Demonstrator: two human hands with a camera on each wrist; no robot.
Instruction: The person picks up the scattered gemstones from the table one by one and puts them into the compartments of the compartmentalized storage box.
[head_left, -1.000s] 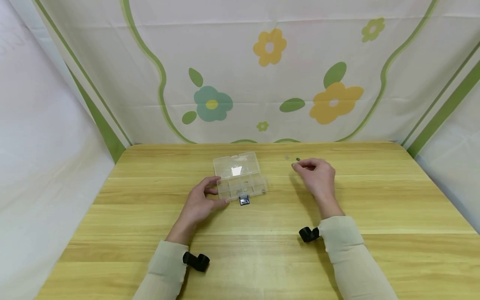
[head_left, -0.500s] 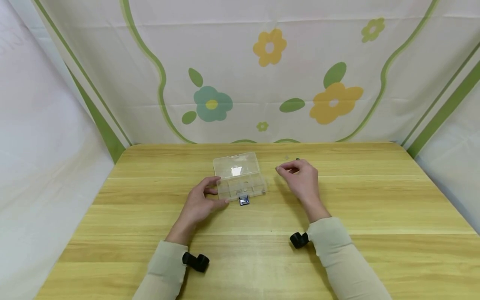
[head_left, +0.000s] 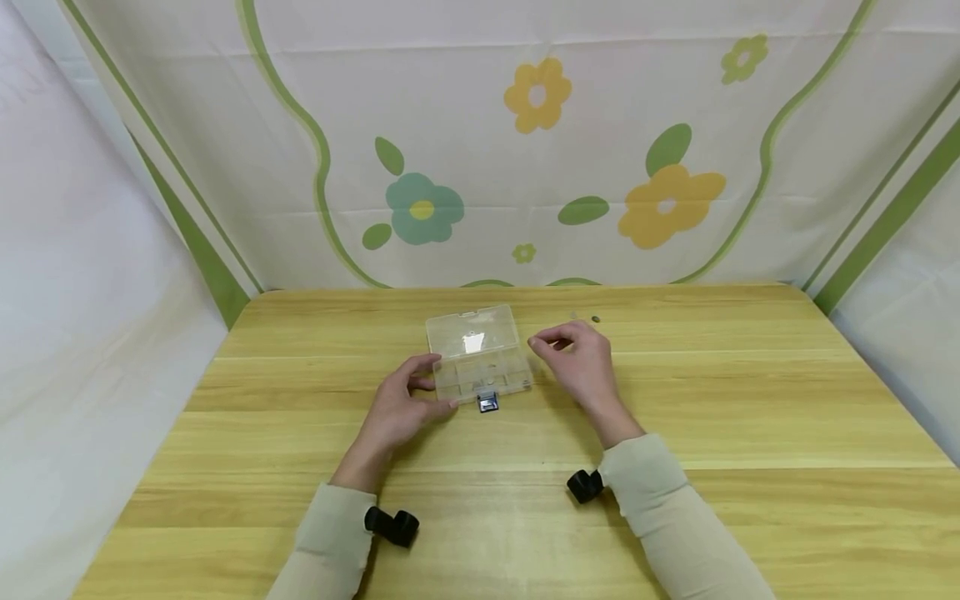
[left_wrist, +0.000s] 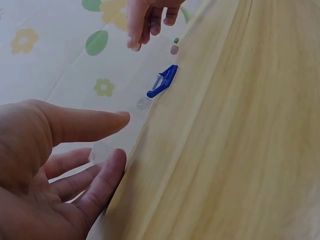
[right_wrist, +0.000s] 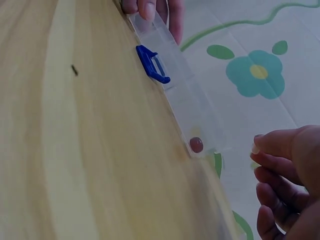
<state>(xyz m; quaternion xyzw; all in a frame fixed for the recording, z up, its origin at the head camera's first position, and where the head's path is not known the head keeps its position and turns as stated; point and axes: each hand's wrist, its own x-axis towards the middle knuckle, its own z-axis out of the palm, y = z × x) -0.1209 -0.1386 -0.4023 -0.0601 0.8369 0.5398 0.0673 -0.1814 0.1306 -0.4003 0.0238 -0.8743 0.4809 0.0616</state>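
A clear plastic compartment box lies on the table with its lid tilted back and its blue latch folded down in front. My left hand holds the box's left end, thumb at the front and fingers round the side. Just right of the box, above the table, my right hand pinches a small pale piece between thumb and index fingertip; its kind is hard to make out. A reddish-brown rounded bead or stone sits in the right end compartment. Near the middle lies a clear round piece.
Behind my right hand, a small dark green piece and a faint clear one lie on the wooden table. A tiny dark speck is on the wood in front. A flowered cloth hangs behind the table.
My right hand has moved left from beside the loose pieces to the box's right side, fingertips still pinched. My left hand and the box have stayed in place.
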